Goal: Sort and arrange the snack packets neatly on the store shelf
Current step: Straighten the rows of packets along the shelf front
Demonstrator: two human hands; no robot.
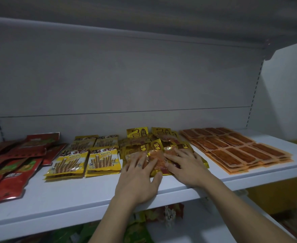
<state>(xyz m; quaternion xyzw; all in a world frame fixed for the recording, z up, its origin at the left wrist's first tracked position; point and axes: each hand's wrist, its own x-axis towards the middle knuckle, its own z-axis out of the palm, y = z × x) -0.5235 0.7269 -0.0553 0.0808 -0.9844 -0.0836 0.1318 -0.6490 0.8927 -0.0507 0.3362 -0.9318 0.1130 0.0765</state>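
- Packets in gold foil, the gold-foil packets, lie in a loose, overlapping heap at the middle of the white shelf, reaching from its back to near its front edge.
- At the front of the heap a front packet, with a clear window showing orange contents, lies between the two hands and partly under both.
- The left hand lies palm down on the heap's left front part, fingers straight and spread, pressing flat rather than clasping; its thumb rests along the front packet's near edge.
- The right hand lies palm down on the heap's right front part, fingers likewise straight and fanned out, gripping nothing, thumb pointing in toward the front packet.
- Both forearms come up from below the shelf's front lip, the wrists just past the edge.
- Just left of the heap, yellow packets picturing wafer rolls lie in tidy stacks, two across and two deep.
- Farther left, red packets lie scattered and overlapping.
- Right of the heap, near but apart from it, flat orange packets lie in even, overlapping rows.
- Below the shelf, green and red goods show dimly.
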